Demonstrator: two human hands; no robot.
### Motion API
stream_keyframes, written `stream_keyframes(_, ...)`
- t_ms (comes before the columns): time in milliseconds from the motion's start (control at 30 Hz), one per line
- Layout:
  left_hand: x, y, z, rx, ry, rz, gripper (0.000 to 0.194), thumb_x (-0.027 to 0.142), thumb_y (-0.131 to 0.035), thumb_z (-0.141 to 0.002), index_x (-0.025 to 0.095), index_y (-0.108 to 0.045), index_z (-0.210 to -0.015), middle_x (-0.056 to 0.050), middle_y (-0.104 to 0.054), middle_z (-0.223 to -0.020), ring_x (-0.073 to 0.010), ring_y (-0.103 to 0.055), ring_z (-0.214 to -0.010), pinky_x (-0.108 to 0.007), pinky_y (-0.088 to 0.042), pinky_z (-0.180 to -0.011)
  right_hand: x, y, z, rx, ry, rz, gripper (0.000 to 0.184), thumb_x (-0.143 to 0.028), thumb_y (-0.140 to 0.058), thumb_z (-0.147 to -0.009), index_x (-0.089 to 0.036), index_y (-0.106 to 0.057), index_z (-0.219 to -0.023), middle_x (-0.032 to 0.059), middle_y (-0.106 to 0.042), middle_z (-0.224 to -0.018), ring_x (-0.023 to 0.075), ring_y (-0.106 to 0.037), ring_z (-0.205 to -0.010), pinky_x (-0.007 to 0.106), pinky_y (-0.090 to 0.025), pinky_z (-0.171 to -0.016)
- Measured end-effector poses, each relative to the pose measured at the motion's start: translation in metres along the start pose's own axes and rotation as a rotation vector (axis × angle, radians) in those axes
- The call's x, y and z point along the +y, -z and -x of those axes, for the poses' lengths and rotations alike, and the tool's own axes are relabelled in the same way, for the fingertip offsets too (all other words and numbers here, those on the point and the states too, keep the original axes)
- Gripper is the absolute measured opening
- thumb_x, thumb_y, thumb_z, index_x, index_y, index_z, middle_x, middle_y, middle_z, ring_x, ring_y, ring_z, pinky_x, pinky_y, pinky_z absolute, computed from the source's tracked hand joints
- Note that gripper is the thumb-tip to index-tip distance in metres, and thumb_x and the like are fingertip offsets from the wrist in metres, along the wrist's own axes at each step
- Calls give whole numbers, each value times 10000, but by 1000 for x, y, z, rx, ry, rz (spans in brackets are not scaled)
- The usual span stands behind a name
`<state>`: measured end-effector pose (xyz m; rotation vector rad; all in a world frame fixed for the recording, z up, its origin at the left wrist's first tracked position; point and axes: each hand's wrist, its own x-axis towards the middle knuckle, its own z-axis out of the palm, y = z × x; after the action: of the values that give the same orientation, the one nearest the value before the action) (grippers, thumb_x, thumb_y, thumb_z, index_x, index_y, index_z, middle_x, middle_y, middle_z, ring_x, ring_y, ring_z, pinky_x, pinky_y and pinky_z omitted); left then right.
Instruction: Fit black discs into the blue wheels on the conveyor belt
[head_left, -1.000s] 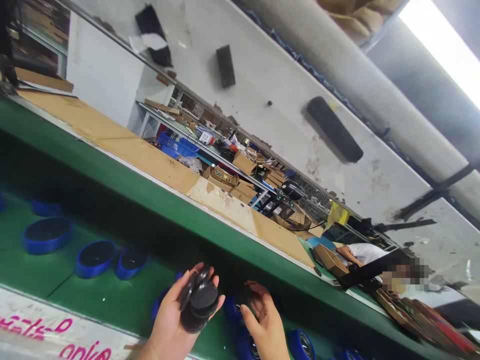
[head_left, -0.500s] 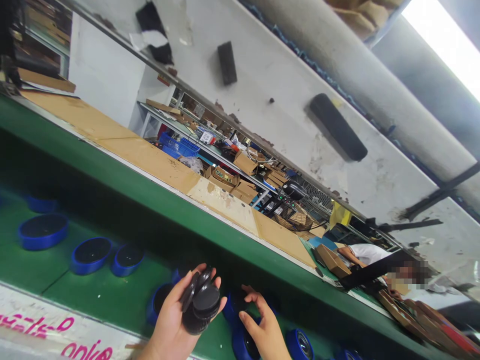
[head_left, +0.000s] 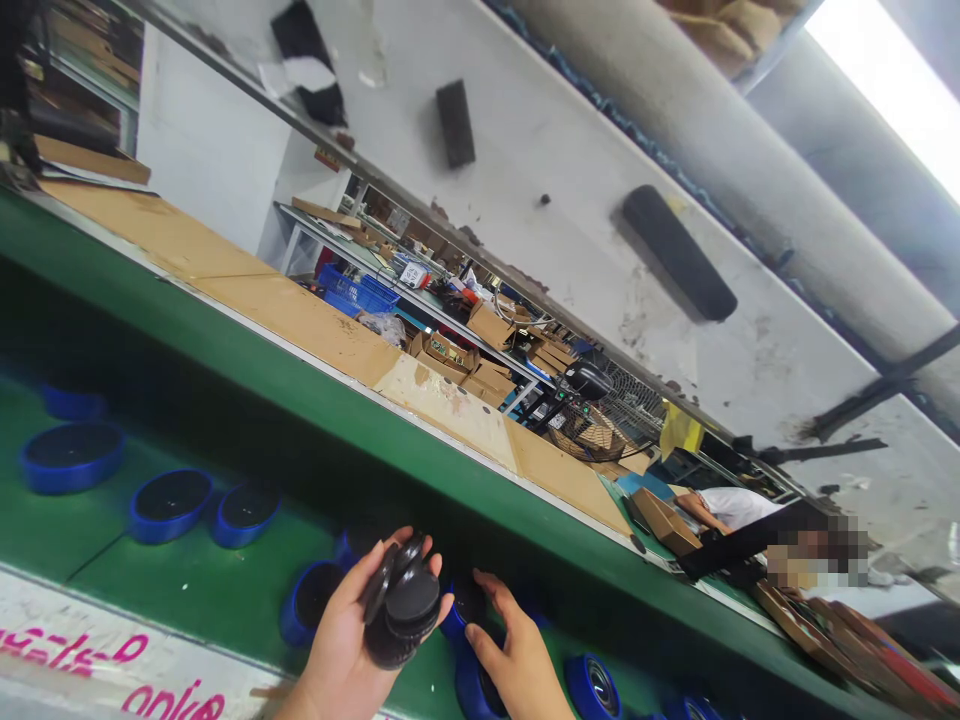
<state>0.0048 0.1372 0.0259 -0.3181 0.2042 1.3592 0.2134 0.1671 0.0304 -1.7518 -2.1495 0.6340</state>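
My left hand (head_left: 349, 630) is closed around several round black caps (head_left: 412, 598), some stacked and some tilted on edge. My right hand (head_left: 517, 645) has its thumb and fingers apart, over blue-rimmed round parts with black tops. One such part (head_left: 466, 605) lies right at its fingertips; whether they touch it I cannot tell. Another blue part (head_left: 476, 685) sits below the thumb, partly covered by the hand. To the right, a blue part (head_left: 592, 685) shows an uncapped centre with rings. Left of my left hand a blue part (head_left: 309, 600) with a black top is half hidden.
More blue parts (head_left: 171, 505) lie along the green conveyor belt (head_left: 187, 610). A cardboard-covered ledge (head_left: 315, 330) runs behind it, and a grey beam (head_left: 525, 150) crosses above. A fan (head_left: 592, 400) and another person (head_left: 727, 510) are beyond.
The blue parts have shifted left along the belt. My right hand has moved slightly left with them, while my left hand and its caps have stayed in place.
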Motion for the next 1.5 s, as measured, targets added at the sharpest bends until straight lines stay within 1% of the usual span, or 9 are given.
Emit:
stream_keyframes(100, 0, 0, 0, -10, 11, -8, 289, 230, -616, -776, 187, -587, -1061, -129, -680, -1051, -318, -601, -1028, -569, -436, -893, 1, 0, -1, 14, 1, 6, 539, -233, -545, -743, -195, -478, -1276, 65, -451, -1371, 223, -357, -1301, 416, -249, -1096)
stream_keyframes(300, 0, 0, 1, -17, 16, -16, 308, 230, -620, -774, 186, -579, -1075, -123, -681, -1049, -316, -603, -1026, -571, -434, -895, 4, 2, -5, 192, 74, 71, 363, -282, -593, -753, -231, -630, -1111, 85, -592, -1207, 281, -498, -1173, 473, -363, -1016)
stream_keyframes(600, 0, 1, 0, -19, 28, -16, 355, 227, -624, -772, 184, -548, -1116, -128, -666, -1084, -309, -600, -1032, -561, -430, -906, 0, -2, -7, 156, 108, 84, 341, -297, -609, -763, -263, -639, -1101, 72, -622, -1145, 291, -550, -1101, 453, -424, -958)
stream_keyframes(800, -6, 5, -3, -11, 106, -140, 325, 245, -624, -770, 186, -554, -1082, -115, -675, -1048, -280, -634, -952, -542, -457, -850, -31, 12, 10, 250, 214, 11, 308, -381, -520, -841, -254, -611, -1106, 69, -629, -1117, 225, -599, -1013, 344, -495, -871)
stream_keyframes(933, -13, 11, -3, -65, 109, -250, 286, 247, -620, -766, 172, -590, -1040, -104, -691, -969, -242, -639, -892, -395, -483, -781, -59, 10, 22, 296, 406, 34, 383, -386, -572, -811, -292, -556, -1182, 51, -609, -1162, 233, -575, -1068, 327, -493, -886)
stream_keyframes(1067, -14, 9, 1, -121, 179, -266, 179, 221, -585, -780, 166, -645, -939, -57, -700, -878, -188, -635, -824, -309, -462, -771, -73, 4, 22, 317, 463, 129, 378, -406, -565, -818, -293, -560, -1179, 53, -607, -1158, 227, -572, -1072, 324, -497, -884)
stream_keyframes(1233, -13, 7, 2, -113, 147, -374, 249, 224, -576, -778, 172, -638, -1013, -68, -670, -1072, -240, -573, -1056, -330, -418, -893, -82, 0, 20, 268, 604, 179, 516, -533, -592, -760, -278, -538, -1204, 72, -586, -1173, 267, -542, -1082, 383, -484, -891)
stream_keyframes(1400, -15, 9, 0, -103, 12, -608, 385, 319, -586, -791, 215, -560, -1161, -49, -561, -1271, -229, -446, -1215, -310, -340, -986, -80, -7, 19, 171, 457, 345, 555, -506, -624, -736, -227, -537, -1208, 97, -611, -1107, 282, -566, -984, 420, -508, -832)
stream_keyframes(1500, -16, 0, 5, -39, -11, -626, 369, 358, -588, -789, 193, -586, -1118, -62, -586, -1235, -213, -465, -1194, -267, -368, -945, -72, -15, 20, 159, 406, 352, 591, -416, -646, -727, -228, -489, -1264, 108, -580, -1170, 293, -553, -1017, 419, -509, -844)
